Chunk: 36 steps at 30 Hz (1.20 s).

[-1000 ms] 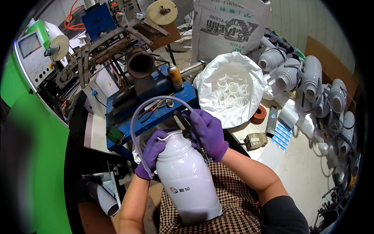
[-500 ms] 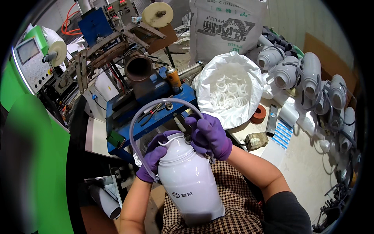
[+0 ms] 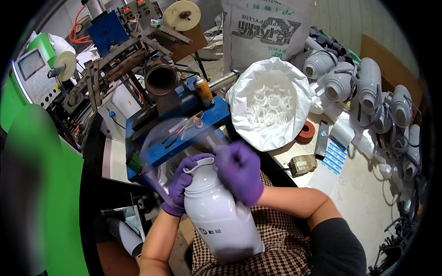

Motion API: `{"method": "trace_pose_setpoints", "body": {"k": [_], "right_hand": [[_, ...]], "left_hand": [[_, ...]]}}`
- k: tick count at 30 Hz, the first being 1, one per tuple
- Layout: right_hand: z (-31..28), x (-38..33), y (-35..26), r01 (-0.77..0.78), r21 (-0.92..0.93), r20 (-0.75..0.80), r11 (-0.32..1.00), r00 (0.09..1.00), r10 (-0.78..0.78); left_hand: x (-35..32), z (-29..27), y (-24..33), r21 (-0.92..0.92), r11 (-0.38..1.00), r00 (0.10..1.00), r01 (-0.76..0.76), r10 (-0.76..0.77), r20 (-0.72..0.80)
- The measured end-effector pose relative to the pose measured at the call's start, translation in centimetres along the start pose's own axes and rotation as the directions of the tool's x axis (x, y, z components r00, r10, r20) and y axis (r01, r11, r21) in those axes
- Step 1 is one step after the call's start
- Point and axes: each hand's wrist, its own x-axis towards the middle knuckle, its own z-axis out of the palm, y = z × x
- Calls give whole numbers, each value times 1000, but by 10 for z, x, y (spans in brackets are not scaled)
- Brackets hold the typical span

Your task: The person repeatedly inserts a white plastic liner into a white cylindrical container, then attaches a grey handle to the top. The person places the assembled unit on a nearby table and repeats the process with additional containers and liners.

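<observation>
A pale grey plastic thermos-jug shell (image 3: 223,221) with a spouted neck leans against my lap, its neck tilted up and away from me. My left hand (image 3: 183,181), in a purple glove, is closed round the left side of the neck. A curved grey carrying handle (image 3: 154,177) arches over the neck, smeared by motion; its left end comes down beside my left hand. My right hand (image 3: 240,172), also purple-gloved, is at the right side of the neck. Motion blurs its fingers, so whether it grips the handle does not show.
A white bag (image 3: 301,99) of white rings stands ahead, beside a brown-red tape roll (image 3: 305,132) and a taped block (image 3: 302,165). A blue bench (image 3: 209,122) carries pliers and a spray can (image 3: 203,91). Several grey jug shells (image 3: 338,85) lie right; a green machine (image 3: 50,193) stands left.
My right hand has moved slightly left and down, across the neck's right side. The carrying handle has swung left and become blurred. My left hand still holds the neck.
</observation>
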Motion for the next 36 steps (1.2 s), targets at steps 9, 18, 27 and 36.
{"method": "trace_pose_setpoints", "body": {"k": [9, 18, 27, 36], "right_hand": [[-52, 59, 94, -372, 256, 480, 892, 850, 217], [-50, 21, 75, -261, 471, 501, 843, 865, -12], [-31, 20, 90, -670, 542, 654, 507, 715, 246], [-38, 25, 94, -665, 550, 580, 505, 739, 343]], "left_hand": [[17, 5, -17, 841, 492, 799, -227, 588, -129], [6, -81, -11, 849, -528, 884, -19, 387, 261], [-13, -25, 18, 133, 976, 960, -172, 197, -200], [-24, -13, 43, -149, 974, 982, -172, 158, -101]]}}
